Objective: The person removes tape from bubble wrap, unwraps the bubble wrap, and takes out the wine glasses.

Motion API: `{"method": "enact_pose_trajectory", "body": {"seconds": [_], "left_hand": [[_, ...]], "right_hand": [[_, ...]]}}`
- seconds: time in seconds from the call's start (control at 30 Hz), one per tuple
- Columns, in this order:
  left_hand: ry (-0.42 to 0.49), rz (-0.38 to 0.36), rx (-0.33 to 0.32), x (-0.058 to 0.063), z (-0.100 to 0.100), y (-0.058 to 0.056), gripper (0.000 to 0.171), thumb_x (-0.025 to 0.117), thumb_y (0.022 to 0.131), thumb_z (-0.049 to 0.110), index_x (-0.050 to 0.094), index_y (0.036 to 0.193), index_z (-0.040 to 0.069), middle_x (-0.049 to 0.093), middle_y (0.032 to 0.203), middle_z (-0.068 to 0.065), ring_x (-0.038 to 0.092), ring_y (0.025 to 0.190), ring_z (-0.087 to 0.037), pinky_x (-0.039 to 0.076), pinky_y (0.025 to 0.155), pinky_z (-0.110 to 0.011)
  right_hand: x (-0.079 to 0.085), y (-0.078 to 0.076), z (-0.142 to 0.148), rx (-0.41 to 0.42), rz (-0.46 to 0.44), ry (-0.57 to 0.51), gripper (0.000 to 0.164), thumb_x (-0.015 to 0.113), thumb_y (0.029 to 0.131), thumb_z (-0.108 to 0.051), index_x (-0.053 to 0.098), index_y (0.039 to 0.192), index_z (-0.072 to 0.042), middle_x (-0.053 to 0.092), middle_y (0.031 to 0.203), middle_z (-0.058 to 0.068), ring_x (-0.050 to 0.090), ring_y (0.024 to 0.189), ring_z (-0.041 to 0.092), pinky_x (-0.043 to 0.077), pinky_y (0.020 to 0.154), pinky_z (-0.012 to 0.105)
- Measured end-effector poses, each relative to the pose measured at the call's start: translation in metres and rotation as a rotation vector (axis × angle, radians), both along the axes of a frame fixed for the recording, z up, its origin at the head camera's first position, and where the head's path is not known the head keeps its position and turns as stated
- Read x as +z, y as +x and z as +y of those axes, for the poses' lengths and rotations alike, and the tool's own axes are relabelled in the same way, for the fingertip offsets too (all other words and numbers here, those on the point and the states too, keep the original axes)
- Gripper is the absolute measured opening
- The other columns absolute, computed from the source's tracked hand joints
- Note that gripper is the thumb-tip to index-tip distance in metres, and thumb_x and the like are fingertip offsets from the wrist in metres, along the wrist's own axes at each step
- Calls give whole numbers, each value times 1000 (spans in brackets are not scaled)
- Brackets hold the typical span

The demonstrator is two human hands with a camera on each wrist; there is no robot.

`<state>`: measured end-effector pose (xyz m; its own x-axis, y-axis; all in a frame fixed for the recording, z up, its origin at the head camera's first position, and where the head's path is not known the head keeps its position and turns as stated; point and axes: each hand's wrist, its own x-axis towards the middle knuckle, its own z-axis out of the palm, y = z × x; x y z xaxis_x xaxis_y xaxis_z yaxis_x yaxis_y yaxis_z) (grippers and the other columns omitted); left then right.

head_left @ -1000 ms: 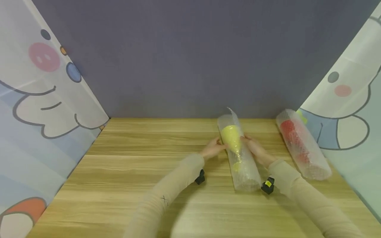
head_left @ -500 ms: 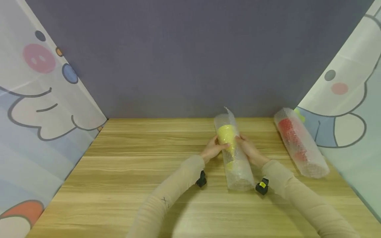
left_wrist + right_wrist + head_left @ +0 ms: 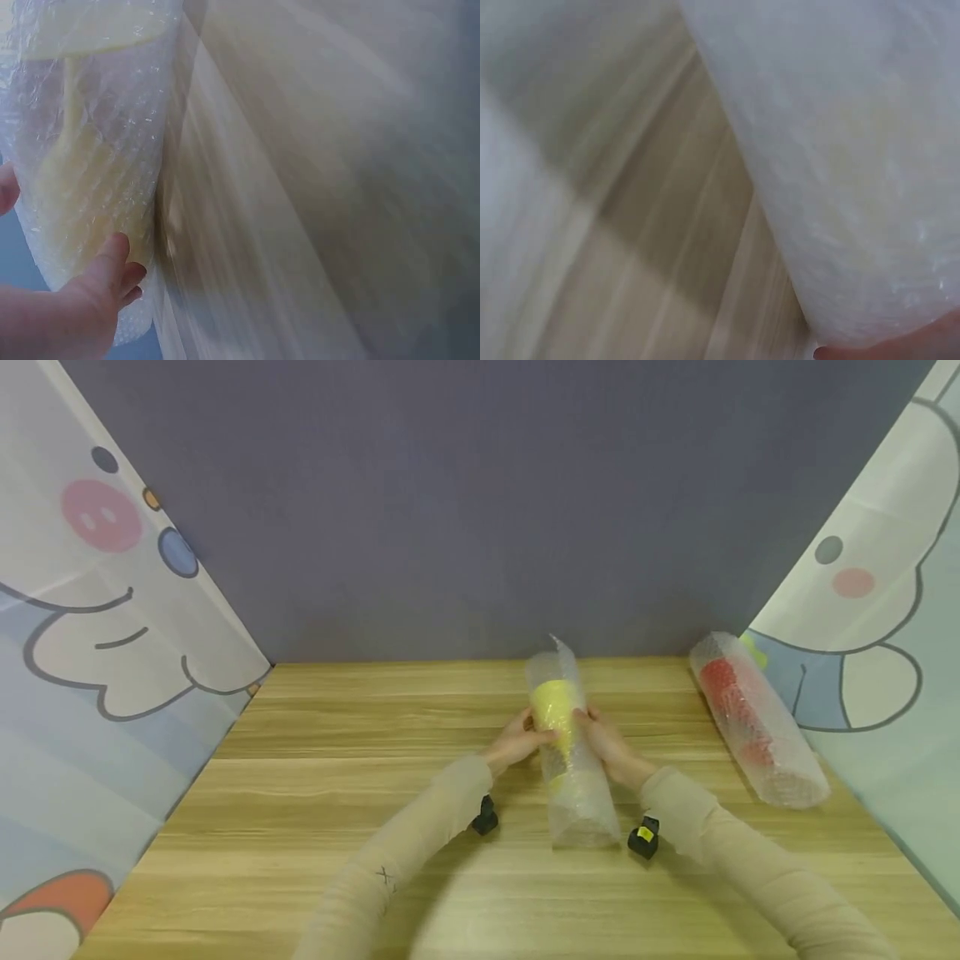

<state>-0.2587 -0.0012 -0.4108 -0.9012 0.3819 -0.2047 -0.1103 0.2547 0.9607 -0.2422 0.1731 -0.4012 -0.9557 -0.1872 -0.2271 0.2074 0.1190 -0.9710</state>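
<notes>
A yellow goblet (image 3: 553, 702), its stem and round foot showing in the left wrist view, lies inside a roll of clear bubble wrap (image 3: 583, 814). The roll rests lengthwise on the wooden table, and a loose flap of wrap sticks up at its far end. My left hand (image 3: 517, 741) grips the roll from the left, thumb over the top beside the goblet's bowl. From the right, my right hand (image 3: 606, 745) holds the wrap's edge against the roll, fingers along its side. In the right wrist view only a bit of a finger (image 3: 900, 346) shows under the wrap.
Off to the right lies a second bubble-wrap roll (image 3: 791, 777) with a red item (image 3: 731, 693) inside, near the printed side curtain (image 3: 862, 652). A dark grey panel (image 3: 480, 510) stands behind the wooden table (image 3: 337, 760).
Both hands have shifted the wrapped goblet left across the table, and the wrap's edge now covers more of its right side. The left thumb has come onto the top of the roll.
</notes>
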Motion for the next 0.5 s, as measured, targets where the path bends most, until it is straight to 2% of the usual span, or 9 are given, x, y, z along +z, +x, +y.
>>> {"method": "enact_pose_trajectory", "body": {"seconds": [0.27, 0.5], "left_hand": [[8, -26, -30, 1, -29, 7, 73, 64, 84, 34, 25, 144, 20, 35, 146, -7, 31, 134, -28, 26, 110, -52], [-30, -16, -25, 2, -45, 11, 75, 66, 83, 35, 25, 145, 22, 31, 148, -5, 26, 137, -28, 24, 111, -52]], "right_hand": [[-2, 7, -29, -28, -22, -17, 57, 27, 101, -30, 8, 147, -4, 37, 136, 24, 44, 119, 34, 39, 102, 46], [-3, 11, -49, -86, -7, -35, 53, 29, 100, -26, 14, 146, -5, 38, 136, 23, 41, 121, 35, 36, 104, 47]]}}
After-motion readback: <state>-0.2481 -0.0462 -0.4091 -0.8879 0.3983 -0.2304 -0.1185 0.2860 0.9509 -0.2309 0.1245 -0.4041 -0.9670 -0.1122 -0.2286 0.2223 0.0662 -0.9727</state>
